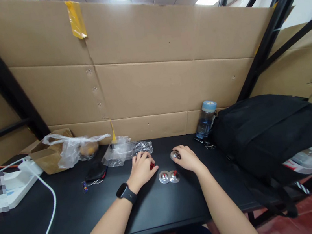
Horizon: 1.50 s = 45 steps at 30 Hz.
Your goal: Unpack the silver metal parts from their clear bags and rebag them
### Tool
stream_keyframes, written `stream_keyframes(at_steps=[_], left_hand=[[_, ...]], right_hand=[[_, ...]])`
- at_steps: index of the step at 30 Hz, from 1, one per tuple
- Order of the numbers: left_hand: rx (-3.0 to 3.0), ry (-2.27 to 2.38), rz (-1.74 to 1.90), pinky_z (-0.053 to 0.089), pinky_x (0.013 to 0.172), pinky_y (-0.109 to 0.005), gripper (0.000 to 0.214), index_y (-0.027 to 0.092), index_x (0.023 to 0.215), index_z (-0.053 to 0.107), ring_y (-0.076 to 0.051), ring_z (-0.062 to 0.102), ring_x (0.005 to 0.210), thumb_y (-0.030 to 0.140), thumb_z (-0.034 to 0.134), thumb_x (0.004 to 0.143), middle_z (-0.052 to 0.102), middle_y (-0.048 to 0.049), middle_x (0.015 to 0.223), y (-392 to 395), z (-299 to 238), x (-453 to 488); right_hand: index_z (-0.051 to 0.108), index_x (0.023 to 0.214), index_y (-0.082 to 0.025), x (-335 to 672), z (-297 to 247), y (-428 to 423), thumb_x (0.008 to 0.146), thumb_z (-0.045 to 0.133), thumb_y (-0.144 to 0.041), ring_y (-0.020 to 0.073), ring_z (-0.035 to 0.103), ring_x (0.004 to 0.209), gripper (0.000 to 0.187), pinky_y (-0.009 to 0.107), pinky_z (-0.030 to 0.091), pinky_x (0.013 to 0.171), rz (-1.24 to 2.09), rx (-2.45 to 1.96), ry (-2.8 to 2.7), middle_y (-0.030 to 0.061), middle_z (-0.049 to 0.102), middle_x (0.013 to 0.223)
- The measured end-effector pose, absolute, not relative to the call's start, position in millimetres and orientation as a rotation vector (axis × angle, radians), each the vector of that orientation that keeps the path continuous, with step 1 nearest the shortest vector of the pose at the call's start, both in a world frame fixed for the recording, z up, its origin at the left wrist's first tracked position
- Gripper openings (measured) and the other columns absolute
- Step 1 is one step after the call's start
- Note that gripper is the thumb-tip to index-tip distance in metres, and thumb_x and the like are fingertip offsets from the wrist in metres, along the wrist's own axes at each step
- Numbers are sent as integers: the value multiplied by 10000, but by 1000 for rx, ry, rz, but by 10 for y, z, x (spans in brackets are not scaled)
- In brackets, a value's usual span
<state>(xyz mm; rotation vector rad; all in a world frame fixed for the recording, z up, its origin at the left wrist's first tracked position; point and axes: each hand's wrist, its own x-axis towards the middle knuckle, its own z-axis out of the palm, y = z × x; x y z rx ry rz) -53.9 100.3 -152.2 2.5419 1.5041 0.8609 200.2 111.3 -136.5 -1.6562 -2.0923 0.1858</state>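
My left hand (142, 170), with a black watch (126, 193) on its wrist, rests low over the table with its fingers curled. A small red thing (152, 166) shows under its fingers by the thumb; the rest of it is covered. In my right hand (187, 158) is a shiny round metal disc (175, 155), gripped between thumb and fingers. Between the hands and nearer to me lie two silvery discs with domed middles and red bits on them: a left disc (164, 178) and a right disc (174, 177). Their rims touch or slightly overlap.
Behind the left hand lie crumpled clear plastic bags (121, 150) and a black pouch (96, 172) with a keychain. A cardboard box (45, 155), power strip (20, 185) and white cable (53, 206) are left. A bottle (205, 120) and black backpack (266, 130) stand right.
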Motion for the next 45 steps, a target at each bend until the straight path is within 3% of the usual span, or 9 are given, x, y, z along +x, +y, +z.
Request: stream_keyframes(at_steps=[3, 7, 13, 21, 27, 32, 45], left_hand=[[2552, 1500, 831, 347, 956, -472, 68, 242, 852, 734, -295, 456, 1166, 277, 676, 845, 631, -68, 1107, 1007, -1530, -538], [2527, 1507, 835, 331, 943, -475, 129, 247, 789, 735, -280, 462, 1148, 209, 634, 861, 641, -56, 1084, 1016, -1549, -525], [2529, 1484, 837, 319, 924, -450, 135, 220, 746, 693, -279, 457, 1146, 243, 647, 871, 650, -53, 1089, 993, -1568, -486], [2331, 1436, 1057, 302, 926, -418, 151, 252, 913, 659, -239, 521, 1081, 321, 537, 968, 714, -23, 993, 953, -1400, -437], [2246, 1413, 1128, 318, 943, -455, 115, 276, 939, 701, -271, 527, 1142, 352, 619, 914, 746, -20, 1037, 915, -1295, -437], [2191, 1424, 1190, 335, 953, -473, 166, 300, 1004, 717, -272, 540, 1137, 364, 579, 936, 754, -24, 1041, 899, -1267, -438], [2220, 1394, 1285, 359, 944, -417, 163, 260, 969, 671, -245, 553, 1143, 327, 523, 967, 636, -45, 1161, 887, -1276, -419]], right_hand=[[669, 1135, -273, 2000, -1376, 1108, 805, 680, -247, 268, 573, 1002, 331, 358, 400, 820, 200, -1684, -2109, 81, 658, 1129], [677, 1079, -288, 2005, -1379, 1104, 811, 670, -201, 252, 585, 958, 282, 339, 390, 772, 204, -1713, -2128, 57, 668, 1066], [679, 1039, -301, 2017, -1377, 1102, 793, 703, -190, 230, 585, 943, 271, 306, 383, 727, 217, -1690, -2101, 38, 650, 1035], [682, 1037, -281, 2032, -1309, 1091, 750, 666, -95, 214, 575, 977, 342, 312, 436, 793, 284, -1536, -2047, 37, 626, 1062], [644, 1110, -245, 1757, -1242, 1065, 784, 679, -219, 184, 619, 938, 329, 293, 512, 729, 605, -1073, -1846, 57, 633, 1158], [626, 1164, -241, 1540, -1213, 968, 792, 723, -308, 209, 645, 1000, 391, 317, 547, 755, 835, -898, -1738, 88, 649, 1210], [649, 1133, -235, 1453, -1243, 934, 749, 793, -311, 212, 668, 979, 417, 314, 532, 755, 906, -852, -1701, 85, 685, 1160]])
